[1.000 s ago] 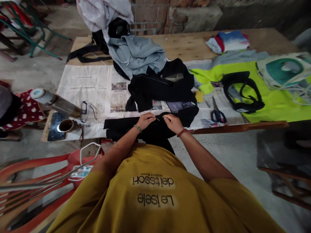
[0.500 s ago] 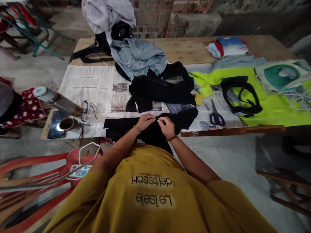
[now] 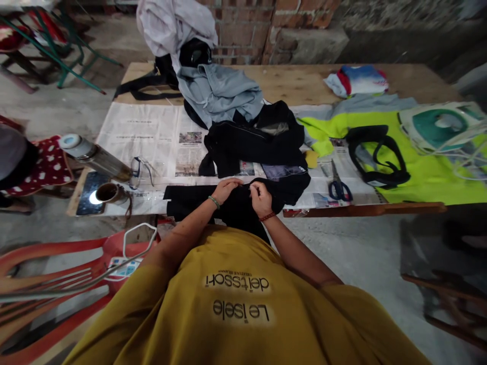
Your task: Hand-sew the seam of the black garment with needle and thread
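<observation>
Over a black garment (image 3: 190, 195) at the table's front edge, my two hands face each other a little apart. My left hand (image 3: 227, 191) has its thumb and fingertips pinched together, pointing right. My right hand (image 3: 262, 200) is curled, with thumb and forefinger pressed together. Whatever the fingertips hold is too small and dark to make out against the cloth. Just beyond them lies a heap of black clothing (image 3: 251, 144) with a grey garment (image 3: 220, 91) behind it. Blue-handled scissors (image 3: 338, 188) rest to the right of my right hand.
On the left stand a flask (image 3: 95, 157), eyeglasses (image 3: 141, 172), a brown cup (image 3: 110, 193) and a phone (image 3: 89, 190). To the right, an iron (image 3: 439, 124) and a black strap (image 3: 399, 162) sit on a yellow-green garment (image 3: 429, 187). A red chair (image 3: 57, 248) stands at lower left.
My hands have drawn slightly apart; the right fingertips are lifted a little away from the left. The whole view has shifted slightly, while the things on the table stay put.
</observation>
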Available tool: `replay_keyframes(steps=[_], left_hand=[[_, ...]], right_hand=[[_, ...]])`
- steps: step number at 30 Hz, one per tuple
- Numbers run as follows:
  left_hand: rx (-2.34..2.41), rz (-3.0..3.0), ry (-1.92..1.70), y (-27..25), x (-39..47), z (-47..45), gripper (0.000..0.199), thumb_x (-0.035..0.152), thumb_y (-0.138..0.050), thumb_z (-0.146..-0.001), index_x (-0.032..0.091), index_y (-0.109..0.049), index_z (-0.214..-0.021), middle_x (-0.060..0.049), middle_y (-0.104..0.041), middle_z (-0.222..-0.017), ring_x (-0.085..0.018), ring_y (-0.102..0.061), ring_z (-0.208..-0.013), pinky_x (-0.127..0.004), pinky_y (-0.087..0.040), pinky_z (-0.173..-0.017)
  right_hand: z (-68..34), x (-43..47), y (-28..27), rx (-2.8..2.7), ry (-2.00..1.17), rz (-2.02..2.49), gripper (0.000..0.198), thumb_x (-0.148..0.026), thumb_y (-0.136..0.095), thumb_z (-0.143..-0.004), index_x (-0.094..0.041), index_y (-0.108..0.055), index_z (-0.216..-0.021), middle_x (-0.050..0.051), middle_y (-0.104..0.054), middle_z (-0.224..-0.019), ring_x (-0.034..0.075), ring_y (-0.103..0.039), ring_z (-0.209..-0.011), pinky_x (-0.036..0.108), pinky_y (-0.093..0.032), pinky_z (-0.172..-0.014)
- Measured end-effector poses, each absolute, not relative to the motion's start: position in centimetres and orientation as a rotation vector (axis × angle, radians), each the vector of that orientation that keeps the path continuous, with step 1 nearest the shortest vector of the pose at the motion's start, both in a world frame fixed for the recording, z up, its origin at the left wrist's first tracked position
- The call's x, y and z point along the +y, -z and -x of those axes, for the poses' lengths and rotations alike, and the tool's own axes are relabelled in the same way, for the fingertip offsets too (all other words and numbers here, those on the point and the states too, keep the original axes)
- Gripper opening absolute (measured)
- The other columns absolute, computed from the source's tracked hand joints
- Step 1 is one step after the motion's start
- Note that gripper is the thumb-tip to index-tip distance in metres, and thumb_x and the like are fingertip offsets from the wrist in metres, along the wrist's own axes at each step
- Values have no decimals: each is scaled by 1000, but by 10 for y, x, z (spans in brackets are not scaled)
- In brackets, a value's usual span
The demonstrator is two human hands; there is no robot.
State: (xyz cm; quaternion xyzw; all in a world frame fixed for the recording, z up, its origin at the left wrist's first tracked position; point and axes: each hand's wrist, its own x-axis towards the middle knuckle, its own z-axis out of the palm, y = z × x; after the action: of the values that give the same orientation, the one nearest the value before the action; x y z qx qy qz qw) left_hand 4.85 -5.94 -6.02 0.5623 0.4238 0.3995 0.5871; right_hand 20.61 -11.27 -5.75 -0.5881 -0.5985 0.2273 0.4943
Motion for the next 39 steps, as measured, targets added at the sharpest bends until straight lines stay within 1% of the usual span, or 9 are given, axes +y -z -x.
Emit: replay_keyframes(steps=[2, 6, 9, 12, 16, 22, 30, 34, 39], left_hand=[[979, -1238, -929, 59, -59, -46, 23, 18, -53, -75, 14, -72, -86, -3, -70, -80, -15, -62, -82, -29, -46, -85], [940, -1281, -925, 59, -59, -44, 18, 23, -65, -70, 14, -71, -84, -3, -68, -83, -15, -60, -82, -28, -46, -83], [936, -1315, -864, 60, -60, -45, 23, 29, -72, -66, 14, -71, -83, -1, -65, -78, -12, -57, -74, -27, -45, -75], [927, -1344, -822, 62, -60, -46, 24, 33, -75, -64, 14, -70, -78, 0, -62, -72, -11, -54, -67, -25, -43, -68], [856, -1479, -854, 60, -60, -45, 22, 34, -76, -65, 14, -68, -72, -1, -59, -73, -11, -53, -69, -26, -42, -71], [780, -1682, -824, 53, -60, -43, 18, 29, -76, -65, 14, -65, -67, -1, -56, -74, -12, -51, -73, -27, -40, -75], [902, -1298, -827, 51, -59, -41, 26, 38, -70, -69, 14, -60, -68, 2, -54, -68, -9, -49, -67, -24, -41, -71], [952, -1289, -820, 52, -59, -43, 24, 36, -69, -68, 14, -62, -66, 2, -55, -66, -10, -50, -66, -24, -41, -68], [967, -1398, -783, 56, -56, -46, 20, 33, -67, -71, 13, -64, -66, 0, -57, -69, -11, -53, -69, -26, -43, -72]], right_hand=[[-206, -114, 59, -1415, -594, 1425, 22, -38, -45, -90, -19, -56, -88, -1, -61, -72, 10, -54, -55, 24, -46, -60], [-205, -117, 60, -1382, -633, 1418, 22, -39, -45, -90, -19, -54, -90, -1, -62, -73, 10, -55, -53, 23, -46, -57], [-206, -119, 60, -1362, -652, 1425, 22, -40, -45, -89, -19, -54, -90, -1, -63, -73, 10, -56, -53, 23, -46, -57], [-206, -119, 60, -1357, -648, 1440, 22, -40, -45, -89, -20, -54, -90, -2, -61, -68, 11, -57, -54, 23, -47, -58], [-205, -120, 63, -1371, -615, 1446, 23, -41, -44, -89, -19, -54, -90, -2, -59, -64, 11, -57, -53, 23, -46, -56], [-204, -122, 66, -1417, -589, 1438, 25, -42, -43, -90, -19, -53, -91, -1, -60, -67, 11, -58, -55, 23, -46, -57], [-206, -123, 67, -1437, -614, 1424, 24, -41, -40, -92, -20, -51, -92, -2, -60, -65, 11, -59, -56, 24, -47, -60], [-207, -123, 68, -1442, -610, 1433, 24, -41, -40, -92, -20, -51, -92, -3, -58, -61, 11, -59, -56, 24, -47, -61], [-206, -124, 68, -1447, -611, 1443, 23, -41, -40, -91, -20, -51, -91, -2, -59, -63, 12, -59, -56, 24, -47, -60]])
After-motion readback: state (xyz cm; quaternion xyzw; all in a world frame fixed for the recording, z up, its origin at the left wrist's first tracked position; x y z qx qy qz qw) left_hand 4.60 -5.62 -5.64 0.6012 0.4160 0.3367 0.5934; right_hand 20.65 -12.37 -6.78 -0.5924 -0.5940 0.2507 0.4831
